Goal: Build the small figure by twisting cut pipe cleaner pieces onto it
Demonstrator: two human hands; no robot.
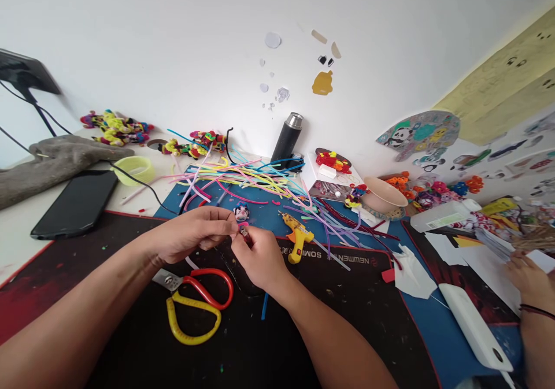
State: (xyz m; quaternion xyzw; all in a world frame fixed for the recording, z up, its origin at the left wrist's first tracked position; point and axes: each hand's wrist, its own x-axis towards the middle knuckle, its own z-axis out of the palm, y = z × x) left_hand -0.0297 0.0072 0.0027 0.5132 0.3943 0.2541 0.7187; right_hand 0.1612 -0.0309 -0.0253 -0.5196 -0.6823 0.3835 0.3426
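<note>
Both my hands meet over the black mat, fingertips pinched together around a small pink piece [243, 225]. My left hand [197, 233] comes in from the left, its thumb and fingers closed on the piece's edge. From the right, my right hand [260, 256] grips the same piece, whose lower part is hidden by the fingers. Just above the fingertips is a small doll head [241, 211] in blue and white. Scissors [195, 305] with one red and one yellow handle lie below my left hand. A yellow glue gun [297, 236] rests right of my right hand.
Colourful pipe cleaners [243, 178] are heaped behind the hands, before a black thermos [287, 140]. A phone [74, 204] lies left. At right stand a beige bowl [384, 195] and a white device [474, 325]; another person's hand [531, 276] touches papers.
</note>
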